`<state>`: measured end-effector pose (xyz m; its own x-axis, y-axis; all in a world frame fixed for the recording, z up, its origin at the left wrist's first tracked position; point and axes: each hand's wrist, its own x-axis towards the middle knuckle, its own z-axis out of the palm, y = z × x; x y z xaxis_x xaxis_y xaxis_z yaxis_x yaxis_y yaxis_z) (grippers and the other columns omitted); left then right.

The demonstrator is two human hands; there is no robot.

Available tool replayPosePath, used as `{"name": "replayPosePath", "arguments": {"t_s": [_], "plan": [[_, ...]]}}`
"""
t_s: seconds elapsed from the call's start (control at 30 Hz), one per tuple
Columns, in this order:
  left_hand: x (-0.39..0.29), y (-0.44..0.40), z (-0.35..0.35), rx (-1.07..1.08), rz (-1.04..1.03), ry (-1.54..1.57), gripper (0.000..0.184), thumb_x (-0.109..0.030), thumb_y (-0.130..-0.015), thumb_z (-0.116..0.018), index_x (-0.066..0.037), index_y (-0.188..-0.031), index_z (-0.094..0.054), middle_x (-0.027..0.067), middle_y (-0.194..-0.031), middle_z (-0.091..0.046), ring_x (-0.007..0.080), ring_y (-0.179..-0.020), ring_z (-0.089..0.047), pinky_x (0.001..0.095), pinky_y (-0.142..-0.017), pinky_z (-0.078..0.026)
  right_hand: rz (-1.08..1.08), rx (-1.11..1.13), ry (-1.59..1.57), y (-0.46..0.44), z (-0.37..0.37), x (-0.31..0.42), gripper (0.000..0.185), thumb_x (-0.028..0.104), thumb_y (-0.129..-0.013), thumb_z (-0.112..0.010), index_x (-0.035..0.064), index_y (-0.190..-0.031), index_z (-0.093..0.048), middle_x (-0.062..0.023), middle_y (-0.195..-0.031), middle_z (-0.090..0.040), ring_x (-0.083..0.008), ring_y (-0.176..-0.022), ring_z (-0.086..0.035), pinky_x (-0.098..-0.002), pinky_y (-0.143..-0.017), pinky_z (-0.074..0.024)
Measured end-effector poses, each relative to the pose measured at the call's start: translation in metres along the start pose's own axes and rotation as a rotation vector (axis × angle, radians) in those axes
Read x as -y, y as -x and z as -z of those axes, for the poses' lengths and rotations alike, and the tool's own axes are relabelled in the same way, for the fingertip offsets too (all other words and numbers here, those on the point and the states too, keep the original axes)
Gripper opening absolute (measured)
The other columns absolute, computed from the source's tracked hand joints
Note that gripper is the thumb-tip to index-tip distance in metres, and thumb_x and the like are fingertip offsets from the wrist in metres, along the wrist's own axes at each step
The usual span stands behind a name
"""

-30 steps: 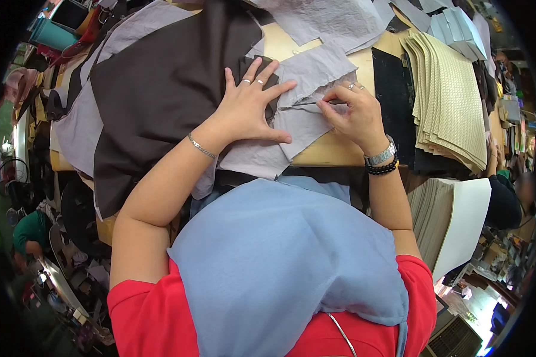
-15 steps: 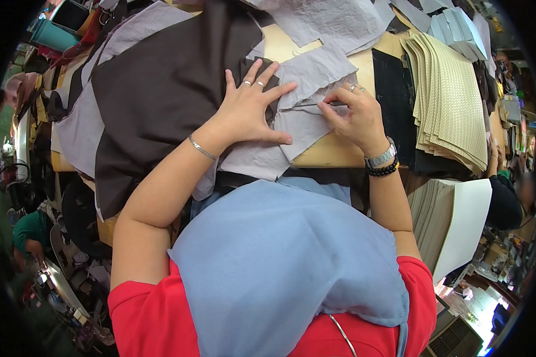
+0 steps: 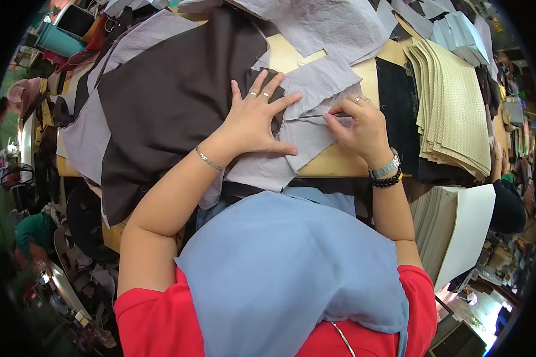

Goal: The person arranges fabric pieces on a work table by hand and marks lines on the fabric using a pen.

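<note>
My left hand (image 3: 259, 116) lies with its fingers spread, pressing on dark brown fabric (image 3: 167, 95) and the pale grey fabric (image 3: 318, 83) beside it. My right hand (image 3: 363, 128) pinches a thin, dark, rod-like tool (image 3: 307, 116) between thumb and fingers. The tool points left and lies along a frayed edge or opening in the grey fabric, just right of my left fingertips. What kind of tool it is, I cannot make out. A lower grey piece (image 3: 309, 140) extends under my left thumb toward the table's front edge.
Yellowish textured sheets (image 3: 449, 110) are stacked to the right on black material (image 3: 395, 95). Below them stands a thick stack of white-faced boards (image 3: 467, 229). More grey cloth (image 3: 333, 24) covers the far side of the wooden table (image 3: 321, 163). Another person's green sleeve (image 3: 33, 231) shows at far left.
The whole view has shifted slightly, so that everything sits a little lower and farther right. Both hands keep nearly the same pose on the fabric, and the right still pinches the tool.
</note>
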<state>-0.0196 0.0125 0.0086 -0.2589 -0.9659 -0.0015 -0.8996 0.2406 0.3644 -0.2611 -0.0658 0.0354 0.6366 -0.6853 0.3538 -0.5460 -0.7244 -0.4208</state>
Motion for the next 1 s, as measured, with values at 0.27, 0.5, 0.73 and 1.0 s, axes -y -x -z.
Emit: {"name": "replayPosePath", "arguments": {"t_s": [0.27, 0.5, 0.73, 1.0], "plan": [[0.000, 0.000, 0.001, 0.007, 0.000, -0.013, 0.105, -0.077, -0.055, -0.075, -0.033, -0.146, -0.044, 0.0147, -0.160, -0.020, 0.0444, -0.147, -0.013, 0.0812, -0.102, -0.011, 0.008, -0.013, -0.015, -0.001, 0.002, 0.000, 0.013, 0.021, -0.077, -0.076, 0.0109, -0.076, -0.068, -0.0025, -0.073, -0.063, -0.0229, -0.069, -0.059, -0.0347, -0.061, -0.0482], [0.000, 0.000, 0.001, 0.004, -0.002, -0.013, 0.105, -0.077, -0.055, -0.074, -0.032, -0.146, -0.045, 0.0147, -0.161, -0.020, 0.0445, -0.147, -0.013, 0.0813, -0.102, -0.012, 0.003, 0.000, 0.005, 0.000, -0.001, 0.002, 0.013, 0.022, -0.077, -0.077, 0.0112, -0.076, -0.068, -0.0027, -0.073, -0.063, -0.0232, -0.068, -0.059, -0.0349, -0.061, -0.0482], [0.000, 0.000, 0.000, 0.002, -0.004, -0.011, 0.105, -0.076, -0.055, -0.075, -0.032, -0.146, -0.045, 0.0145, -0.161, -0.020, 0.0448, -0.147, -0.014, 0.0814, -0.102, -0.012, 0.012, 0.033, -0.046, -0.002, -0.007, 0.004, 0.013, 0.022, -0.078, -0.076, 0.0119, -0.077, -0.068, -0.0030, -0.074, -0.064, -0.0224, -0.069, -0.061, -0.0349, -0.062, -0.0487], [0.000, 0.001, 0.001, -0.007, -0.006, 0.008, 0.103, -0.071, -0.055, -0.078, -0.031, -0.145, -0.046, 0.0173, -0.159, -0.022, 0.0438, -0.147, -0.013, 0.0804, -0.103, -0.012, -0.140, 0.277, -0.316, -0.023, -0.014, -0.011, 0.021, 0.028, -0.078, -0.075, 0.0074, -0.081, -0.072, -0.0080, -0.072, -0.069, -0.0230, -0.064, -0.066, -0.0328, -0.060, -0.0501]]}}
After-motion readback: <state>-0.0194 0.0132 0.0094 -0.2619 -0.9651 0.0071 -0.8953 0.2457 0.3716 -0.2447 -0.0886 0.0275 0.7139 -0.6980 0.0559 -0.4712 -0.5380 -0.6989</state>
